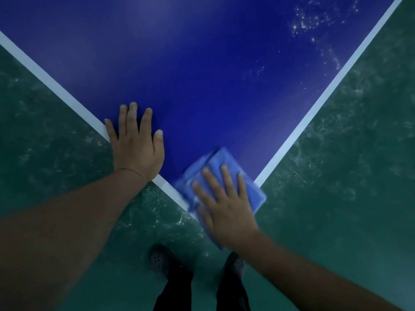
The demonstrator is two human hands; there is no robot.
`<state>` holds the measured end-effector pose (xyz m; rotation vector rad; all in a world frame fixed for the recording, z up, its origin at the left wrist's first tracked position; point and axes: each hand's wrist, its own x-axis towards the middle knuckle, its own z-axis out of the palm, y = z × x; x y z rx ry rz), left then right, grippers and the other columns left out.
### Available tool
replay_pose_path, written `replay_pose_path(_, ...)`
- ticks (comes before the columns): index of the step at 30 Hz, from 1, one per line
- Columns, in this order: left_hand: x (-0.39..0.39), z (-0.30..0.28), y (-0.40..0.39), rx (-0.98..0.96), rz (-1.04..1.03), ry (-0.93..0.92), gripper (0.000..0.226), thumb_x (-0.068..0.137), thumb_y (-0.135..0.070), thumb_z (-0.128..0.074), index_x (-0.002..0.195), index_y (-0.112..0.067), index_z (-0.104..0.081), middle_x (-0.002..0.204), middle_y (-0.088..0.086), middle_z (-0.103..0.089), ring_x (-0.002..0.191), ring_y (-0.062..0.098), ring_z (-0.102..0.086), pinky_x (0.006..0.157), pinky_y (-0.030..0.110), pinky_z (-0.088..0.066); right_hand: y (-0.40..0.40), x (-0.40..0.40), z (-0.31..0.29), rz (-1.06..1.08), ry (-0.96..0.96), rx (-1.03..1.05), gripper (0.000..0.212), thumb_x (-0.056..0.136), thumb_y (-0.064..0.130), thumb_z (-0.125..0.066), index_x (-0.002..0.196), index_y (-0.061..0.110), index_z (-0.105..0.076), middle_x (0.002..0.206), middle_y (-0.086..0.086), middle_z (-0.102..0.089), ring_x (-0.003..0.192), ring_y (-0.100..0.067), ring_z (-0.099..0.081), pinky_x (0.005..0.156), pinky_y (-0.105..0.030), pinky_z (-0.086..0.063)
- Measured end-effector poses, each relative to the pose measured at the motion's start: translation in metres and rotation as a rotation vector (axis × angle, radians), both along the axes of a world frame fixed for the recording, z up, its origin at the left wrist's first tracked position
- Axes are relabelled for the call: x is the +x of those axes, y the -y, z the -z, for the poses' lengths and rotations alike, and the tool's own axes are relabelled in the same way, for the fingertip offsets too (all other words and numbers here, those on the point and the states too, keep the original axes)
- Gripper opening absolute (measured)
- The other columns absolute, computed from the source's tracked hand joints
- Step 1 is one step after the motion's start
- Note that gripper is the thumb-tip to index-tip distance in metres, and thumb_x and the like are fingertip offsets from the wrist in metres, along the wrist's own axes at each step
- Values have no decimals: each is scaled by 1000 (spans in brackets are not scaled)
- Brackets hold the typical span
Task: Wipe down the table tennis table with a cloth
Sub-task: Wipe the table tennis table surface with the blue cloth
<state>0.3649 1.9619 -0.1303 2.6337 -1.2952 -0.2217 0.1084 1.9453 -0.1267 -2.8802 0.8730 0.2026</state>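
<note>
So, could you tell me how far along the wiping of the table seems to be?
Nothing shows as clearly finished. In hand: the right hand presses the blue cloth flat on the table's near corner while the left hand rests flat beside it. Left: white specks dot the table farther up on the right.

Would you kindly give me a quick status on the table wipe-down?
Left hand flat on the table, bracing. Right hand presses blue cloth on the near corner. Droplets far right, nothing in the way.

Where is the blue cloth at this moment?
In the head view, the blue cloth lies on the table's near corner, lower centre-right, under the flat right hand.
</note>
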Motion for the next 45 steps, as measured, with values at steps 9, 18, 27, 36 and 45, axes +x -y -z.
replay_pose_path(9,-1,2,0,-13,6,2,63,99,-44,-24,154,-14,-27,164,15,-15,152,31,-4,120,59,4,148,-3,-13,502,-18,-26,59,103,51,-17,158,30,-18,167,-1,-6,153,-34,2,120,-59,-2)
replay_pose_path(18,-1,2,0,10,10,15,60,101,-41,-29,155,-14,-24,164,15,-14,153,31,-3,120,59,2,48,-19,-9,-134,-36,2,58,103,55,-16,153,31,-31,162,-4,-27,150,-39,-18,117,-64,-14)
replay_pose_path(27,-4,-2,1,71,7,37,61,102,-44,-23,156,-14,-22,164,14,-13,153,32,-3,120,60,2,112,37,1,387,29,-42,59,102,53,-14,157,32,-19,167,0,-11,153,-34,-3,120,-59,0)
replay_pose_path(36,-76,-21,9,121,-178,84,70,101,-50,-9,157,-9,-15,165,17,-7,152,34,-2,120,60,-1,262,-1,-13,465,-17,30,60,101,56,-9,158,37,-7,168,3,2,153,-31,7,121,-58,2)
replay_pose_path(45,-146,-9,39,71,-293,5,71,99,-50,-18,156,-9,-24,164,16,-12,153,31,2,121,56,5,305,-51,-9,11,-106,-59,60,100,56,-2,156,35,2,167,0,3,153,-31,6,120,-55,4)
